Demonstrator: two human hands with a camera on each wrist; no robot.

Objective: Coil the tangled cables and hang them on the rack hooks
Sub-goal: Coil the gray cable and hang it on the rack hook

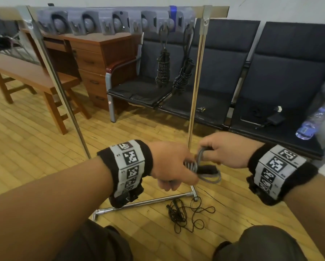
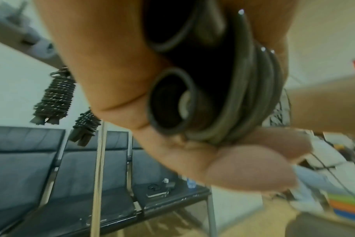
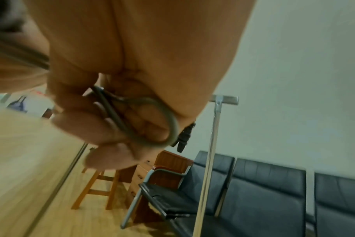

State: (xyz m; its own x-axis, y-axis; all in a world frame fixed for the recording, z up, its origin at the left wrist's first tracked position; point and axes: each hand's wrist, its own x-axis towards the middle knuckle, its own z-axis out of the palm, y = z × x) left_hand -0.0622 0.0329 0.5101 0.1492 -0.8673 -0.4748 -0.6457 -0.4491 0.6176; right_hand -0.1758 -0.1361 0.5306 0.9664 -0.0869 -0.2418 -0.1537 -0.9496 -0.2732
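1. Left hand (image 1: 169, 164), low centre in the head view, fingers curled round a grey cable bundle (image 1: 201, 170); tight turns of the grey cable (image 2: 251, 96) wound round the bundle in the left wrist view.
2. Right hand (image 1: 227, 149), at 3 o'clock of the left and touching it at the cable, pinching one loop of the same grey cable (image 3: 152, 118) between thumb and curled fingers.
3. Two black coiled cables already hung at 12 o'clock of the hands: one (image 1: 162, 70) on a rack hook (image 1: 164, 25), the other (image 1: 182, 78) just beside it at 3 o'clock on the next hook (image 1: 189, 27).
4. Rack (image 1: 195, 72) of chrome tubes, grey hook strip along its top bar, base bar on the wooden floor (image 1: 26, 147).
5. Thin black cable (image 1: 186, 215) loose and tangled on the floor at 6 o'clock of the hands, by the rack base.
6. Row of dark seats (image 1: 271, 63) behind the rack; water bottle (image 1: 310, 123), charger (image 1: 273, 119) at 2 o'clock; wooden desk (image 1: 94, 59) at 10 o'clock.
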